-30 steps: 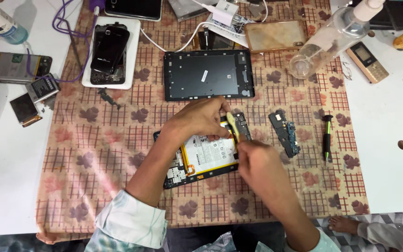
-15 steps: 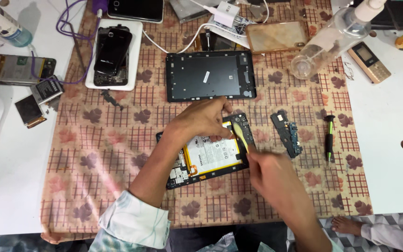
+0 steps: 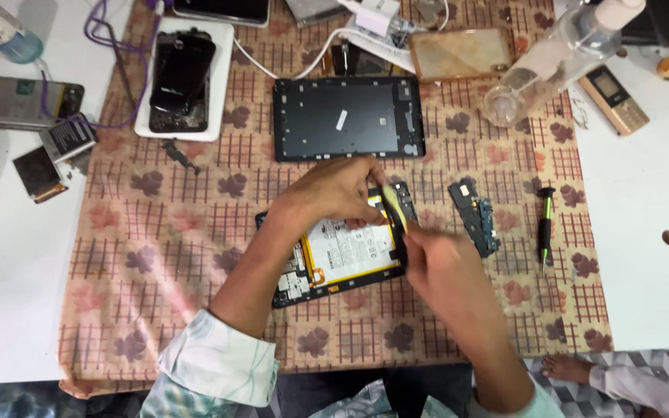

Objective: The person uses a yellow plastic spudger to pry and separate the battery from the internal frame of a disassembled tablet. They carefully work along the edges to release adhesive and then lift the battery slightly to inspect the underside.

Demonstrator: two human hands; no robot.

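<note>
An opened tablet (image 3: 346, 251) with a white battery framed in yellow lies on the patterned cloth. My left hand (image 3: 334, 193) rests curled on its upper edge, fingertips at a yellowish strip (image 3: 393, 206) that rises from the tablet's right end. Coming up from below, my right hand (image 3: 444, 262) pinches the lower part of that strip; it is blurred by motion. A black tablet back frame (image 3: 348, 118) lies just beyond my left hand.
To the right of the tablet lie a small dark circuit board (image 3: 474, 217) and a green-and-black screwdriver (image 3: 543, 224). A cracked phone on a white tray (image 3: 183, 73), a clear bottle (image 3: 547, 62), a keypad phone (image 3: 617, 97) and loose batteries (image 3: 48, 147) ring the cloth. A bare foot (image 3: 574, 364) shows below the table.
My right hand dipped down and to the right, then came back up to the tablet's right end. My left hand stayed on the tablet.
</note>
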